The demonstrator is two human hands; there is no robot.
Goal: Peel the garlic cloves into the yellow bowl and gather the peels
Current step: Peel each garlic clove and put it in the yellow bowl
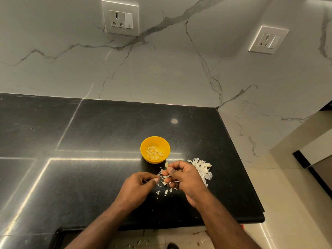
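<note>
A black stone counter (93,133) was noted, running from the left up to a marble-patterned wall carrying two sockets (120,17). Toward the middle of the counter the yellow bowl (155,149) was seen standing upright, with a good number of peeled cloves (154,152) already lying in its bottom. Just in front of the bowl, the left hand (138,187) was held with its fingers curled and its thumb and forefinger tips brought together on what appeared to be a strip of skin (too small to be told with certainty). Between the two hands small flakes of peel (166,191) were scattered loose on the counter. The right hand (185,177) was found pinching a garlic clove (166,165) at its fingertips, the pale tip of the clove showing just above them, close beside the bowl but not yet in it. To the right of that hand a heap of peels (203,169) was recorded, largely gathered in one place. The peeling was judged to be well advanced; this clove remained to be stripped and dropped in, and the loose flakes remained to be swept to the heap. No further unpeeled cloves could be made out on the counter.
</note>
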